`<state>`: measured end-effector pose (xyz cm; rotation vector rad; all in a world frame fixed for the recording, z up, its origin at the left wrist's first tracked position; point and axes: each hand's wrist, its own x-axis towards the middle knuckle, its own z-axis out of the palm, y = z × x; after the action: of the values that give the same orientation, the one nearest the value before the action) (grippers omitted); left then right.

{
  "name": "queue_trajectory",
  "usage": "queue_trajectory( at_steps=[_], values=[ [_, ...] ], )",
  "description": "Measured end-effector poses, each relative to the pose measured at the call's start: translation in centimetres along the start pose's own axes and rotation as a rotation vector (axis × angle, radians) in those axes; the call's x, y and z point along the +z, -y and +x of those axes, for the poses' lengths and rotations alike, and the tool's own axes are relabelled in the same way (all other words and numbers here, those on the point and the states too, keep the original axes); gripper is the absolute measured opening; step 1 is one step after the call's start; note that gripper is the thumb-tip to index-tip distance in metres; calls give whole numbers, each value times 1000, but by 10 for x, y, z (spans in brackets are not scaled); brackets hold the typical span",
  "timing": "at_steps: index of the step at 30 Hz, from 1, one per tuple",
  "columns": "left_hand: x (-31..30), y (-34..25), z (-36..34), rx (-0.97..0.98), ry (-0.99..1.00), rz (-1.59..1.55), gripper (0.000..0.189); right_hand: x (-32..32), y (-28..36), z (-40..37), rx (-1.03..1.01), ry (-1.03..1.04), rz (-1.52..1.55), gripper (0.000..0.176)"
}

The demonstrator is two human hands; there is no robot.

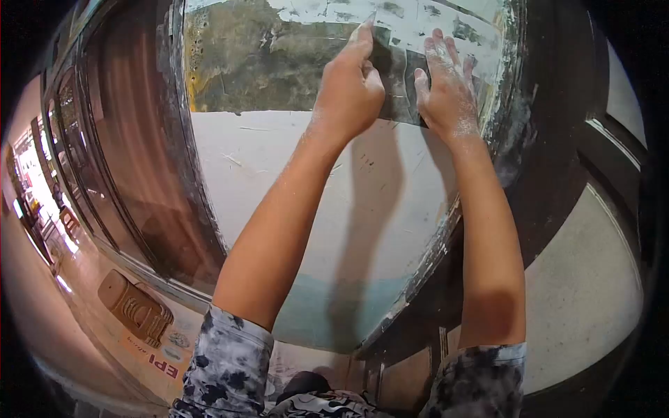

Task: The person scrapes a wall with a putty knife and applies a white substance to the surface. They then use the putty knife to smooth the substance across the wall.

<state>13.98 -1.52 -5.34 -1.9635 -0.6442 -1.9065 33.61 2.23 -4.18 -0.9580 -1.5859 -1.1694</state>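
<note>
My left hand [353, 87] is raised against the upper wall panel [251, 66], with its index finger stretched upward and the other fingers curled in. Whatever those curled fingers may hold is hidden. White powder coats the index finger. To its right, my right hand [449, 94] lies with fingers spread on the panel, white dust over its fingers and wrist. The area beneath both hands is dark, rough and stained, with patchy white filler [418, 17] along the top. Below it, the wall has a smooth white painted surface [265, 167], turning pale green at the bottom.
A dark frame with peeling edges [498, 90] borders the panel on the right. Dark panelling [557, 188] stands beyond it. Brown curtained glass doors [136, 104] are on the left. Stacked brown plastic stools [136, 306] stand near a lettered sheet [157, 362] on the floor.
</note>
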Motion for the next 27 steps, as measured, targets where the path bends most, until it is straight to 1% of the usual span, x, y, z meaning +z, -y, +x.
queue_trajectory(
  at_steps=[1, 2, 3, 5, 6, 7, 9, 10, 11, 13, 14, 16, 17, 19, 20, 21, 23, 24, 25, 27],
  values=[
    [-4, -6, 4, -161, 67, -165, 62, -3, -1, -2, -1, 54, -15, 61],
    [-9, -11, 6, -276, 101, -318, 65, -3, 2, -4, 2, 6, -29, 54],
    [-9, -12, 8, -274, 106, -325, 65, -11, 9, -4, 7, 6, -37, 54],
    [-5, -8, 15, -330, 21, -605, 69, -31, 29, -5, 106, 143, 125, 44],
    [-4, -9, 16, -365, 9, -755, 74, -30, 38, -7, 126, 27, 317, 36],
    [-3, -13, 17, -361, 8, -761, 74, -37, 50, -8, 124, 25, 311, 36],
    [3, -25, 19, -457, -66, -951, 76, -49, 73, -7, 444, 150, 894, 33],
    [6, -31, 21, -496, -87, -927, 66, -43, 79, -7, 442, 54, 909, 31],
    [9, -37, 17, -448, -127, -908, 69, -45, 82, -5, 529, 143, 1075, 34],
    [14, -34, 19, -430, -139, -933, 73, -58, 90, 0, 678, 227, 1260, 40],
    [15, -32, 18, -429, -140, -935, 73, -58, 90, -1, 677, 227, 1258, 40],
    [11, -32, 18, -460, -64, -879, 75, -60, 89, -1, 639, 152, 1145, 44],
    [10, -29, 19, -458, -66, -878, 75, -62, 88, -1, 636, 151, 1146, 44],
    [14, -12, 22, -354, 127, -686, 75, -68, 82, 0, 611, 178, 1080, 49],
    [13, -2, 24, -302, 176, -505, 67, -57, 68, 0, 559, 202, 919, 50],
    [8, 4, 26, -300, 176, -505, 67, -54, 60, 0, 558, 200, 918, 50],
    [-5, 17, 30, 121, 34, 71, 54, -52, 45, 0, 293, 0, 509, 55],
    [-13, 25, 32, 130, 10, 118, 43, -52, 33, 1, 282, 38, 474, 56],
    [-22, 31, 34, 132, 11, 115, 43, -54, 27, 0, 283, 37, 471, 56],
    [-39, 43, 40, 192, 5, 463, 47, -56, 15, -2, 299, 184, 324, 62]
  ],
)
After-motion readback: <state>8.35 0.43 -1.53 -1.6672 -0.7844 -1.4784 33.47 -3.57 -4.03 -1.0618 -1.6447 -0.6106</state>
